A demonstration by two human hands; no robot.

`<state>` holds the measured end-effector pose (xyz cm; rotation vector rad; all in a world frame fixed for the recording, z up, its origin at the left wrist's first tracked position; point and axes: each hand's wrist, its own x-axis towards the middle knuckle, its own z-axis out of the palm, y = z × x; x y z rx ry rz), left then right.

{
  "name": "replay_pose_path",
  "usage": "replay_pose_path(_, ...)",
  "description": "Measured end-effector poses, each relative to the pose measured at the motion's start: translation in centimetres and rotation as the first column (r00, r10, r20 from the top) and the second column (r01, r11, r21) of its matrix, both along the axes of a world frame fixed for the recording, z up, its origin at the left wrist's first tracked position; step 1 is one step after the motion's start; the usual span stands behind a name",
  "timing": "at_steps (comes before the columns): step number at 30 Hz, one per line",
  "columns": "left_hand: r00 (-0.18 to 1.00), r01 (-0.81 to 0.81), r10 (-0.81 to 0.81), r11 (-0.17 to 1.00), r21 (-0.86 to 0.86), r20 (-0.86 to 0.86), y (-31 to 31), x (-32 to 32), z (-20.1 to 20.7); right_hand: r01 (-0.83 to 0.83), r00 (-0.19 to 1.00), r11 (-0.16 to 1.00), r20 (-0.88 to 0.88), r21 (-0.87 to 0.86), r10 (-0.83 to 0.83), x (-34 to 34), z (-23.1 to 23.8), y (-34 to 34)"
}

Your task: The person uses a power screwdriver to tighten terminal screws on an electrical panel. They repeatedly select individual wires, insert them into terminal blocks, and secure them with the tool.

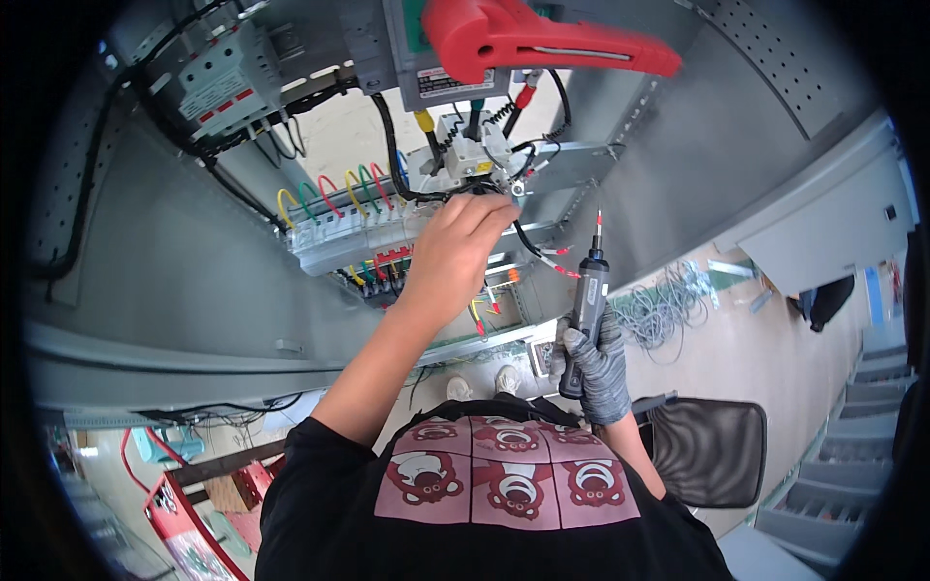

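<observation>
My bare left hand [455,247] reaches into a grey metal cabinet, its fingers bent together round a bundle of black wires [528,238] under a white terminal component [475,155]. The fingertips are partly hidden. Loose wire ends with red and white sleeves stick out to the right of the hand. In a grey glove, my right hand [598,363] grips a dark cordless electric screwdriver [590,295]. Its bit points upward, apart from the wires.
A red rotary switch handle [542,44] juts out above the component. Left of my hand runs a row of breakers [339,237] with yellow, green and red wires. A coil of grey cable [664,315] and a black mesh chair [712,450] are at the right.
</observation>
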<state>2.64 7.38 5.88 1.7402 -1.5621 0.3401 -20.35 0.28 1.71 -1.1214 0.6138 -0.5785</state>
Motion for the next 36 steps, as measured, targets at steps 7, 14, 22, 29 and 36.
replay_pose_path(7, 0.985, 0.158, -0.158, 0.987, -0.007, 0.064, -1.1, 0.4, -0.7, 0.095, 0.995, 0.995, 0.020, 0.039, -0.096, -1.2, -0.4, 2.1)
replay_pose_path(14, 0.940, 0.193, -0.213, 0.976, -0.099, -0.265, -2.0, 0.2, -0.1, 0.069, 0.996, 0.997, 0.056, -0.045, -0.066, -0.3, 0.1, 0.8)
replay_pose_path(22, 0.825, 0.127, -0.143, 0.990, -0.066, -0.547, -2.5, -0.3, 0.7, -0.040, 0.994, 0.998, 0.099, -0.046, 0.045, 0.0, 2.2, -1.3)
replay_pose_path(29, 0.857, 0.128, -0.185, 0.980, -0.150, -0.480, -2.2, -1.0, 0.9, -0.145, 0.986, 0.989, 0.078, -0.011, 0.145, -0.1, 3.3, -2.6)
replay_pose_path(36, 0.931, -0.036, -0.071, 0.958, -0.286, -0.357, 1.4, -1.2, -2.5, -0.249, 0.965, 0.952, -0.129, -0.178, 0.228, -0.8, 2.5, -4.3)
